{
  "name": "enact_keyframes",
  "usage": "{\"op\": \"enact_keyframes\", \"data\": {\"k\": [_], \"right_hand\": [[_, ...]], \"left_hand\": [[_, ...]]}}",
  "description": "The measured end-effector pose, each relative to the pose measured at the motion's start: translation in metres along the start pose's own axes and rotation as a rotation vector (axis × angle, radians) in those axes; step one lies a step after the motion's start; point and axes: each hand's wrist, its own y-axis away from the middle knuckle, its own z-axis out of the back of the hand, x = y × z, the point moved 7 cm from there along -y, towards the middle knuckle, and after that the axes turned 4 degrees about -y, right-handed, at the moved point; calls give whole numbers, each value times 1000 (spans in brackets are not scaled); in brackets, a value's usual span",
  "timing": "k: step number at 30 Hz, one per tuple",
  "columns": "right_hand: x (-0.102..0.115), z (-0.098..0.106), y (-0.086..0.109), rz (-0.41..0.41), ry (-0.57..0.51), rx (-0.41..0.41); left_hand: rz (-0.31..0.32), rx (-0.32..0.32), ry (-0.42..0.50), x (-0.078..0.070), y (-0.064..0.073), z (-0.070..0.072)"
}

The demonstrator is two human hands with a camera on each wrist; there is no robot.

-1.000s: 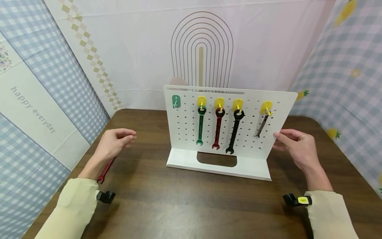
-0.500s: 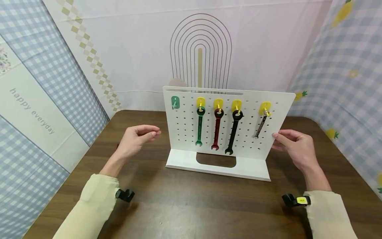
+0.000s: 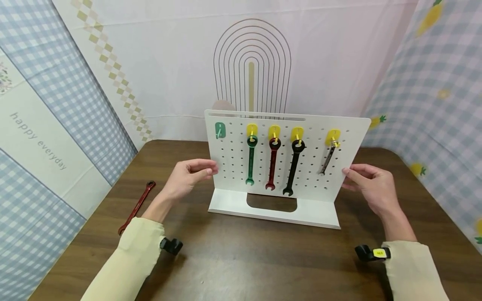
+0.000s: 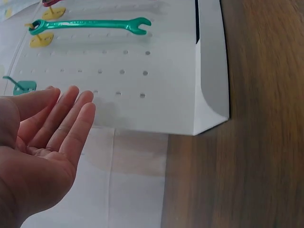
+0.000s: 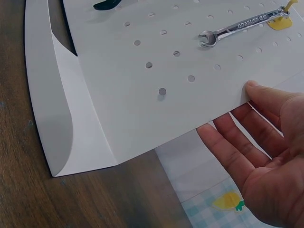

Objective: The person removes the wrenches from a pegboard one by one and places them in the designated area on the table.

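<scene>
A white pegboard stand [image 3: 233,167] stands upright on the table. My right hand [image 3: 376,186] holds its right edge, thumb on the front and fingers behind, as the right wrist view shows. At the left edge is my left hand [image 3: 188,177], its fingers extended and overlapping the board in the head view; in the left wrist view the palm [image 4: 47,161] shows nothing in it. From yellow hooks hang a green wrench [image 3: 250,161], a red wrench [image 3: 273,163], a black wrench [image 3: 293,167] and a small silver wrench [image 5: 247,26]. A green hook [image 3: 220,130] at the upper left is bare.
Another red wrench [image 3: 136,207] lies on the brown wooden table [image 3: 241,263], left of my left forearm. Behind the stand hangs a white cloth [image 3: 169,62] with printed arches. Blue checked cloth [image 3: 433,104] flanks both sides.
My left hand has moved right, from over the lying red wrench to the board's left edge, uncovering that wrench. My right hand stays at the right edge.
</scene>
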Motion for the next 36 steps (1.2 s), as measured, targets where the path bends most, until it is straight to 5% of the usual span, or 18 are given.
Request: {"op": "enact_keyframes", "data": {"k": [10, 24, 36], "right_hand": [[1, -1, 0, 10, -53, 8], [1, 1, 3, -9, -19, 0], [2, 0, 3, -5, 35, -1]], "left_hand": [[-6, 96, -29, -2, -4, -23], [-23, 151, -69, -19, -7, -47], [-89, 189, -47, -19, -14, -61]]}}
